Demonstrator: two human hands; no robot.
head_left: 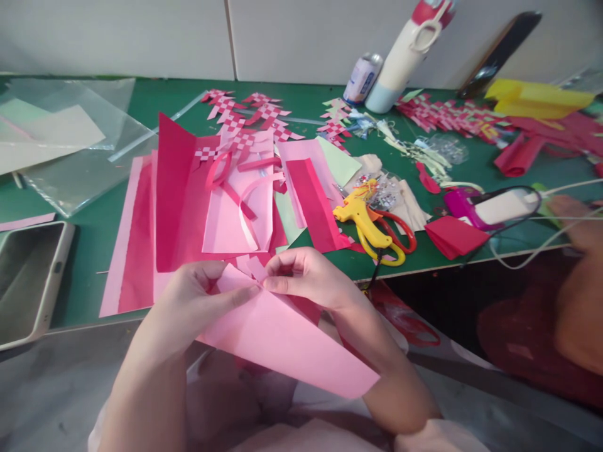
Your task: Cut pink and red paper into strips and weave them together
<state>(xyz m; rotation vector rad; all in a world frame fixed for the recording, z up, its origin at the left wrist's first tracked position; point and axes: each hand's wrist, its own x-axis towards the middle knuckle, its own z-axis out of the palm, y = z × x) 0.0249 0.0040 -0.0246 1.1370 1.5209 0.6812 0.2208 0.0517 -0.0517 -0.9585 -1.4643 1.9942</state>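
A sheet of light pink paper (pixel 292 342) is held in front of the table edge, its long side slanting down to the right. My left hand (pixel 202 298) grips its upper edge, thumb lying on top near the middle. Close beside that thumb, my right hand (pixel 301 276) pinches the same edge, where a small pink paper piece (pixel 254 267) stands up. Just beyond my hands lie a folded dark pink sheet (pixel 174 201), a light pink sheet (pixel 235 232) and curled paper strips (pixel 247 207). A yellow glue gun (pixel 362 216) rests near my right hand, over scissors handles (pixel 398 254).
Woven pink paper pieces (pixel 228 113) lie at the back. A white bottle (pixel 400 63) and a can (pixel 362 78) stand by the wall. At left are a phone (pixel 31 276) and plastic bags (pixel 70 182). A white plug with cables (pixel 506 207) and another person's arm (pixel 581 295) are right.
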